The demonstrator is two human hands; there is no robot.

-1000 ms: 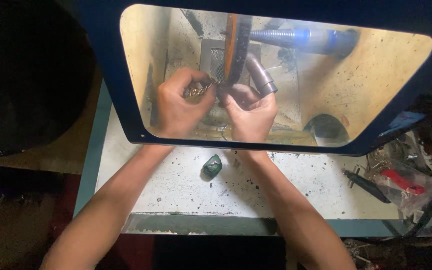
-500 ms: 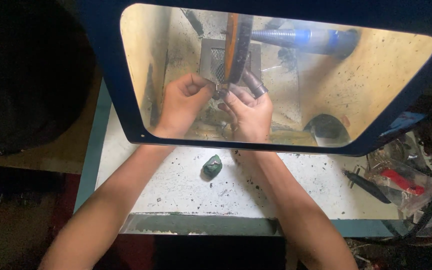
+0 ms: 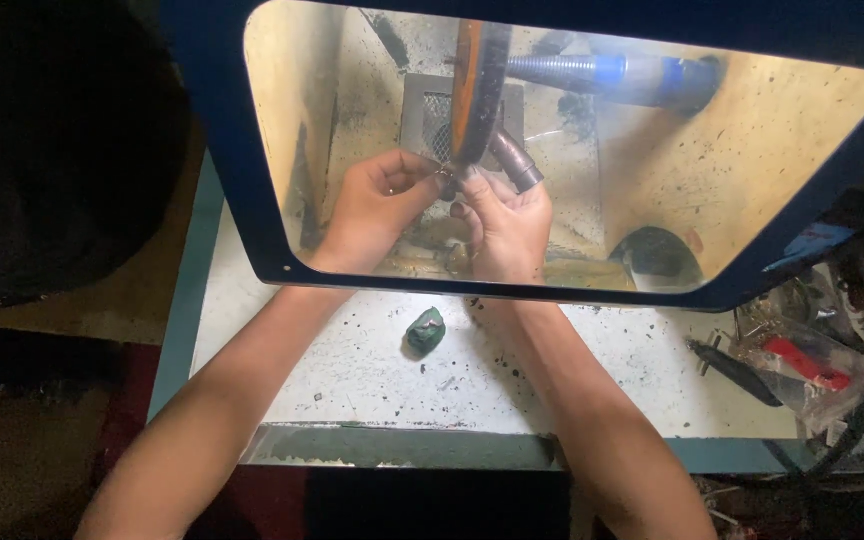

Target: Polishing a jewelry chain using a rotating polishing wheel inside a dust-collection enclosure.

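Pinching a small metal piece (image 3: 445, 180) between fingertips of both hands, left hand (image 3: 377, 205) and right hand (image 3: 505, 225) each closed in a tight grip on it, pressing it against the lower edge of the wheel (image 3: 477, 85) behind the shield (image 3: 282, 250) (piece too small to identify). Lying on the speckled table (image 3: 572, 380) just below: a green lump (image 3: 426, 330). Resting at far right: a red tool (image 3: 802, 365).
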